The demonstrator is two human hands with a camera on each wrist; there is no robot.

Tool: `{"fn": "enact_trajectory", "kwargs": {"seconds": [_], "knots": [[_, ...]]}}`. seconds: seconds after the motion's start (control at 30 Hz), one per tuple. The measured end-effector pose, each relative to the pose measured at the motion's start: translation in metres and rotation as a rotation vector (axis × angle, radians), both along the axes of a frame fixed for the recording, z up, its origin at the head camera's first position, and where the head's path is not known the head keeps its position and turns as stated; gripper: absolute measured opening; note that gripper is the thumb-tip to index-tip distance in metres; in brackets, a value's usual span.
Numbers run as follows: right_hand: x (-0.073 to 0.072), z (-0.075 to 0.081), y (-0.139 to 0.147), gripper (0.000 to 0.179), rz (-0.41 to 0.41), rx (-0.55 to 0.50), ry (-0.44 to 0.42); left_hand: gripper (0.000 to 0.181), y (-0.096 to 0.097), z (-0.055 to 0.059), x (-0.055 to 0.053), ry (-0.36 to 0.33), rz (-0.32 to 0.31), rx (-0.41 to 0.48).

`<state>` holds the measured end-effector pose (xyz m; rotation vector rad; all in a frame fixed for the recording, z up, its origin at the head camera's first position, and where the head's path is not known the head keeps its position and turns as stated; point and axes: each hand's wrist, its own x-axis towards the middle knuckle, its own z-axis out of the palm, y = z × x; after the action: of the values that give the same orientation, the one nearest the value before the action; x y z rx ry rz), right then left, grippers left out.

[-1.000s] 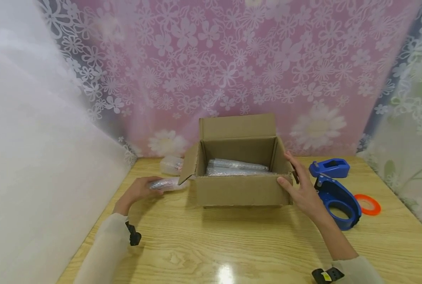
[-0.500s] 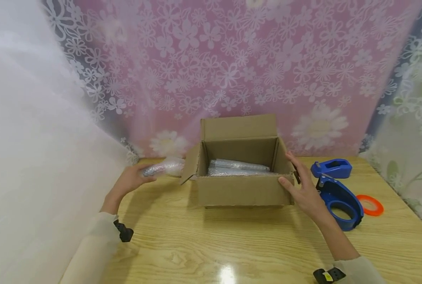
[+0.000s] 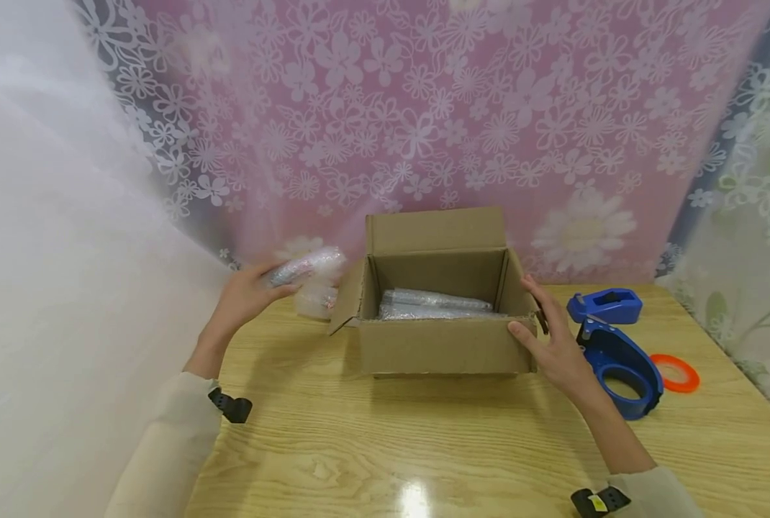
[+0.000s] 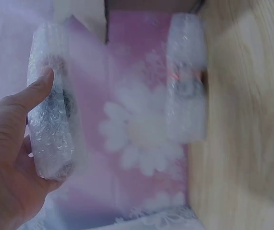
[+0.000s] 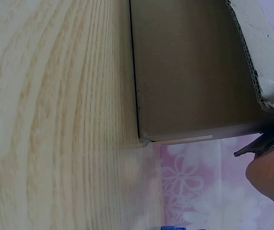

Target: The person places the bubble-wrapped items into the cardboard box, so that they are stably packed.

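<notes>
My left hand (image 3: 239,298) holds a long bubble-wrapped bundle (image 3: 310,265) up off the table, left of an open cardboard box (image 3: 450,349). In the left wrist view, the thumb lies along the near side of the wrap, with the contents blurred beneath the plastic. A second bubble-wrapped bundle (image 4: 187,76) stands on the table by the back wall. At the box's right front corner, my right hand (image 3: 556,356) grips the edge, thumb on the front panel and fingers along the right side. Inside the box lie silvery bubble-wrapped packages (image 3: 437,306).
Right of the box, a blue tape dispenser (image 3: 605,307) sits behind a blue handheld tape cutter (image 3: 621,374). An orange ring of tape (image 3: 676,373) lies beside them. The box's back flap (image 3: 433,230) stands up against the flowered curtain (image 3: 424,108); its left flap (image 3: 347,298) slants outward.
My left hand has lifted the bubble-wrapped bundle up and back from the tabletop, uncovering the second bundle behind it. My right hand and the box have stayed in place.
</notes>
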<state>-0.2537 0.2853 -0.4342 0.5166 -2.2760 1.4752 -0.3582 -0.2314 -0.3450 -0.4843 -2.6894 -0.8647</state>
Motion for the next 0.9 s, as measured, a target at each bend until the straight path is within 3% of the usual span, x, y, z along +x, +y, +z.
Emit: {"fn": "enact_trajectory", "kwargs": {"seconds": [0.37,0.6,0.9], "knots": [[0.002,0.002,-0.002,0.076,0.018,-0.025,0.008,0.063,0.072,0.026,0.011,0.063,-0.158,0.006],[0.002,0.002,-0.002,0.076,0.017,-0.026,0.009,0.063,0.116,0.03,0.013,0.077,-0.289,0.022],[0.001,0.001,-0.001,0.076,0.015,-0.026,0.007,0.061,0.165,0.026,0.017,0.073,-0.377,-0.024]]}}
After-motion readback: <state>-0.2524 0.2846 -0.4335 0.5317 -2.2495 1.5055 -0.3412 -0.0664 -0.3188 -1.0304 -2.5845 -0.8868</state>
